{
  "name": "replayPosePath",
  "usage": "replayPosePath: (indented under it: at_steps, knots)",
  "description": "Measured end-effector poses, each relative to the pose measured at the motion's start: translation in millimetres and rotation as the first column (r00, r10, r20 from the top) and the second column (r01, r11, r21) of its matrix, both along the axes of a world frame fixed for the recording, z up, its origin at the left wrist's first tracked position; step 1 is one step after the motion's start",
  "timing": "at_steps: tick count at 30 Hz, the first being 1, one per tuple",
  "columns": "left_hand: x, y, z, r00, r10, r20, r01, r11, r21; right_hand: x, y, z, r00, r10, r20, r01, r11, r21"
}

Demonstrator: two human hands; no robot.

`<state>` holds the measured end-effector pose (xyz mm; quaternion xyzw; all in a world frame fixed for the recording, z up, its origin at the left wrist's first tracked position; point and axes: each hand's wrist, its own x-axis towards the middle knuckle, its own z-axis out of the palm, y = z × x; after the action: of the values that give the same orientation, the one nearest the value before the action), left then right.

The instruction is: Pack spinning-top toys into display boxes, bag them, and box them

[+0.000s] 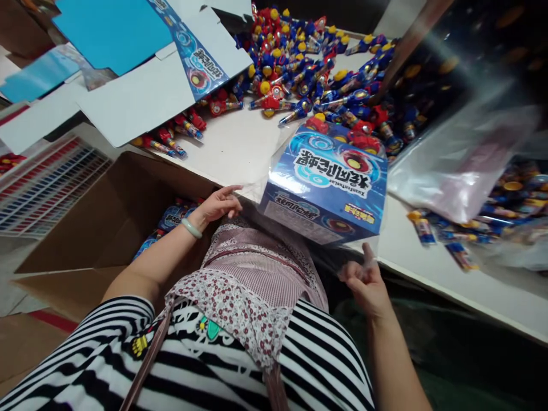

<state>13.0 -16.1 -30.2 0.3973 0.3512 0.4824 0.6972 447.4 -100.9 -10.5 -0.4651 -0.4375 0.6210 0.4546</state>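
A blue printed toy box (325, 185) sits at the near edge of the white table (449, 274), wrapped in clear plastic film. My left hand (216, 206), with a pale bangle on the wrist, pinches the film at the box's left corner, just above a floral apron on my lap. My right hand (363, 279) is below the box's right corner, fingers closed on the film's edge there.
A heap of red and blue toy sticks (308, 74) covers the table's far side. Flat white box blanks (141, 97) lie at the left. An open brown carton (107, 222) with blue boxes inside stands beside me. Clear bags of toys (462, 160) lie on the right.
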Motion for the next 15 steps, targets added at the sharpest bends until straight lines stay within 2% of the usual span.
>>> replayPosePath:
  at_steps: [5, 7, 9, 12, 15]
  knots:
    - [1.6, 27.4, 20.0, 0.957, 0.047, -0.286, -0.065, 0.997, -0.052, 5.5, 14.4, -5.1, 0.968, -0.052, 0.247, 0.045, 0.998, 0.033]
    - [5.9, 35.3, 29.3, 0.935, 0.032, -0.354, -0.055, 0.997, -0.055, 7.9, 20.3, -4.0, 0.916, -0.101, 0.388, 0.084, 0.995, 0.059]
    - [11.0, 42.1, 35.8, 0.917, 0.021, -0.398, -0.041, 0.998, -0.042, 8.7, 27.1, -0.5, 0.825, -0.120, 0.553, 0.085, 0.992, 0.088]
    - [20.8, 52.1, 36.8, 0.897, 0.018, -0.442, -0.030, 0.999, -0.020, 6.6, 41.6, 6.3, 0.695, -0.129, 0.708, 0.035, 0.989, 0.146]
    - [36.9, 65.5, 27.3, 0.887, 0.035, -0.460, -0.039, 0.999, 0.001, 5.5, 65.9, 8.1, 0.679, -0.140, 0.720, -0.050, 0.971, 0.236]
